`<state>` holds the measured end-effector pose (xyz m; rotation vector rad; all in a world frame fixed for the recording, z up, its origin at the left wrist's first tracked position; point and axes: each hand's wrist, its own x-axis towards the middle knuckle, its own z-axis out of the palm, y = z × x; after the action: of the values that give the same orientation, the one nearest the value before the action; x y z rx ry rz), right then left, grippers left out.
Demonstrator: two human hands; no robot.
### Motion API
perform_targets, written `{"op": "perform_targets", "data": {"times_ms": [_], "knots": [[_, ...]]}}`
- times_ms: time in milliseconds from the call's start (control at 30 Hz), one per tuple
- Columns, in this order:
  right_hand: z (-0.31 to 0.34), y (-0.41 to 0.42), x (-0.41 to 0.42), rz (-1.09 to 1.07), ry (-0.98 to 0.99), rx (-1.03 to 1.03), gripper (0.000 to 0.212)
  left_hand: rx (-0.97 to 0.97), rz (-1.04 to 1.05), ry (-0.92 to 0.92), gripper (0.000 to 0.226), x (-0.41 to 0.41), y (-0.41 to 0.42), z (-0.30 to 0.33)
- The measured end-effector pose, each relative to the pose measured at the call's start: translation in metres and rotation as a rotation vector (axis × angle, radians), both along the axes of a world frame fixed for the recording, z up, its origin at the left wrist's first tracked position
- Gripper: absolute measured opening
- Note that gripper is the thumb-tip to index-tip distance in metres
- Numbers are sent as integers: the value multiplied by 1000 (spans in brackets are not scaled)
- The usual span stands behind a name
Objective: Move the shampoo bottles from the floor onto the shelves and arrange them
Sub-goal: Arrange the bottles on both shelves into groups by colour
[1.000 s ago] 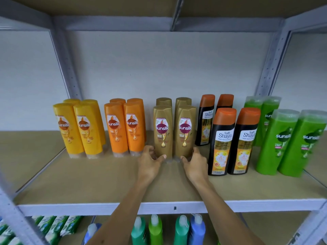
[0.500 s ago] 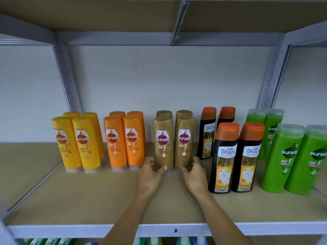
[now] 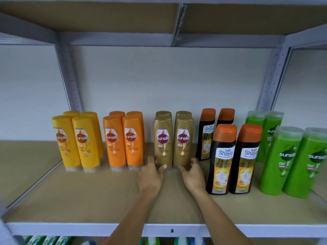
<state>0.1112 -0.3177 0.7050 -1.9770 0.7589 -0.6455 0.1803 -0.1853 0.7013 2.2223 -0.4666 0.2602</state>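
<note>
Both hands had slid the pair of gold plastic shampoo bottles (image 3: 173, 142) slightly back on the beige board shelf (image 3: 88, 195), between orange bottles (image 3: 123, 142) and black, orange-capped ones (image 3: 235, 158). Left hand (image 3: 150, 175) and right hand (image 3: 192, 174) curled their fingers around the bases. Rigid, smooth, probably top-heavy, the bottles seemed best gripped low.

White wall (image 3: 168, 82) stands beyond the fingers (image 3: 150, 159); green packets (image 3: 47, 240) lie below-left of them, blurred green and blue bottle tops (image 3: 178, 242) directly below.
</note>
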Motion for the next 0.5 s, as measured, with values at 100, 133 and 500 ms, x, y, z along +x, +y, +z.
{"op": "perform_targets", "data": {"times_ms": [100,133,500], "knots": [[-3,-2,1,9,-7,16,52,36,29,-5,41,0,-1,3],[-3,-1,1,9,-5,16,53,41,31,-2,42,1,-1,4],[-2,3,-1,-43,75,-75,59,18,-17,80,43,3,9,6]]}}
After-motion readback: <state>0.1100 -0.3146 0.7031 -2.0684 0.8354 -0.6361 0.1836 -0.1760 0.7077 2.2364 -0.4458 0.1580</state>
